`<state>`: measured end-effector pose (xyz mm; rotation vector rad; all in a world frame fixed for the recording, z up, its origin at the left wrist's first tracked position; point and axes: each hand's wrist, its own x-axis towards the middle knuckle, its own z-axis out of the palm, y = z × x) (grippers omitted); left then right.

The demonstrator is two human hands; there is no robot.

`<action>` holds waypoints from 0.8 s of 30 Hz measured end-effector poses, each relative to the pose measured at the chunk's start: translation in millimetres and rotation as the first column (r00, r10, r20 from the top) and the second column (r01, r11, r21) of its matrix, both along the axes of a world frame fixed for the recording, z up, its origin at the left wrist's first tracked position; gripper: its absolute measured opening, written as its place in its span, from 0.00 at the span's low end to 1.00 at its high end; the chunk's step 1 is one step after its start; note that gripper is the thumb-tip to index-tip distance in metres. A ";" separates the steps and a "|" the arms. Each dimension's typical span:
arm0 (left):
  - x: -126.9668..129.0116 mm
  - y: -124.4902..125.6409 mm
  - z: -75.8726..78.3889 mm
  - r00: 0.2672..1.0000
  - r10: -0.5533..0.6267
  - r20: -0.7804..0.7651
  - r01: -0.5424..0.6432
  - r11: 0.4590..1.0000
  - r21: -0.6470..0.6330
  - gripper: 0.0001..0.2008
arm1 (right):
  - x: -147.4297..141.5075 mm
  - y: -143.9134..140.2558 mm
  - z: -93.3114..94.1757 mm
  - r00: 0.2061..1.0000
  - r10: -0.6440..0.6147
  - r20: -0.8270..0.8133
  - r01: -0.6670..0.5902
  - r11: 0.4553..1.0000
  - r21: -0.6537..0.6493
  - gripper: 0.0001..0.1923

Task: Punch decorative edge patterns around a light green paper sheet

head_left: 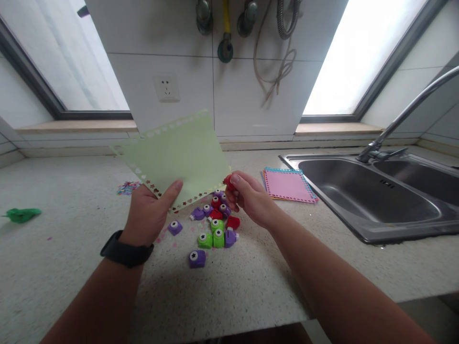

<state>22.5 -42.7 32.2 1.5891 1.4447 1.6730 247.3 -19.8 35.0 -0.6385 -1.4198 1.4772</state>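
Observation:
My left hand (152, 210) grips a pale green sheet of paper (179, 157) by its lower edge, thumb on top. Small shapes are punched along the sheet's edges, and it is held tilted above the counter. At the sheet's right corner, my right hand (249, 193) is closed on a small red craft punch (228, 181), which touches the paper's edge. Whether the paper sits inside its slot I cannot tell. Below the hands lie several more craft punches: purple ones (197, 259), green ones (218, 238) and red ones (233, 222).
A stack of coloured papers (289, 185), pink on top with punched edges, lies by the steel sink (344, 191). Left of the sheet is a pile of coloured paper bits (128, 188). A green crumpled thing (23, 215) lies far left. Pink scraps dot the counter (251, 286).

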 end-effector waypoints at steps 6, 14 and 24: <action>1.3 -1.1 1.6 0.999 -0.037 -0.027 0.038 0.999 0.005 0.16 | -1.3 -0.8 0.8 1.000 0.015 -0.006 -0.015 1.000 -0.002 0.15; 4.2 -1.9 2.3 0.998 -0.051 -0.026 0.052 0.998 0.018 0.17 | -0.4 -0.8 1.9 1.000 0.003 0.023 -0.003 1.000 -0.006 0.17; 3.6 -3.5 3.3 0.998 -0.049 -0.034 0.050 0.999 0.010 0.17 | -1.0 -1.5 3.7 0.999 -0.028 0.024 0.028 1.000 0.009 0.18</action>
